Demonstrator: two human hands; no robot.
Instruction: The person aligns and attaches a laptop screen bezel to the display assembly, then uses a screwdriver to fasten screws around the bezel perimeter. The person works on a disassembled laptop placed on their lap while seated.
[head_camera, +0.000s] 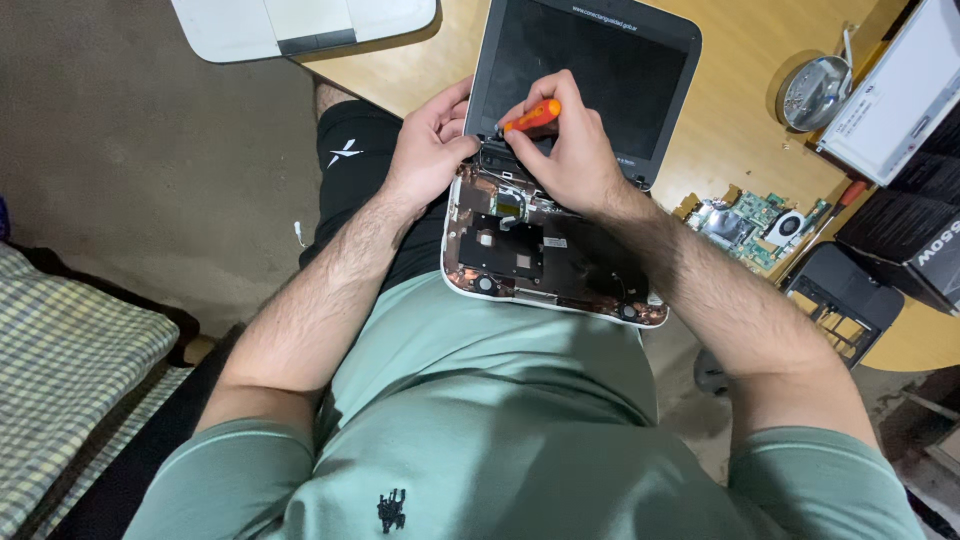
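The right hand (572, 150) is gripping a small orange-handled screwdriver (531, 117), fingers closed round the handle, and is holding its tip down at the hinge area of an opened laptop (560, 200). The left hand (428, 150) is closed on the left side of the laptop, thumb and fingers clamping the edge where the screen meets the base, just beside the screwdriver tip.

The laptop is resting on the person's lap, its screen (590, 70) leaning up against the near edge of the wooden bench (740, 70). Its base is lying uncovered, with black inner parts and a white rim showing.

On the bench, toward its right side, a green circuit board (748, 222) with a small fan is lying near the edge, well apart from the hands. Behind it a round metal bowl (812, 92) is sitting beside a white flat panel (895, 95) at the right edge of the picture. Dark boxes (915, 235) are standing at the right, and a black plastic frame (840, 300) is lying just in front of them. At the far left corner of the bench a white device (300, 22) is overhanging the edge. A plaid blanket (70, 370) is lying at the left, away from the bench.
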